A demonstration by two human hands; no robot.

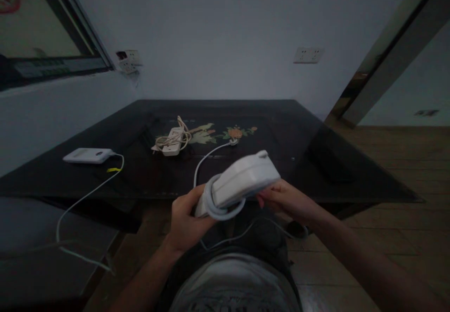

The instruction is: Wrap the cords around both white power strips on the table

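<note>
A white power strip (242,177) is held up over the table's front edge, tilted with its right end higher. Grey-white cord (210,195) loops around its left part. My left hand (188,218) is closed around the strip's left end and the cord there. My right hand (281,199) is closed at the underside of the right end, its fingertips partly hidden behind the strip. The cord's plug (233,141) lies on the dark table (274,115); from it the cord runs left and down to my left hand.
Another power strip (173,141), with its cord bundled on it, lies on the table. At the left is a white device (87,155) with a cable (80,199) hanging over the edge. A cable (242,234) crosses my lap. Wall sockets (308,55) are behind.
</note>
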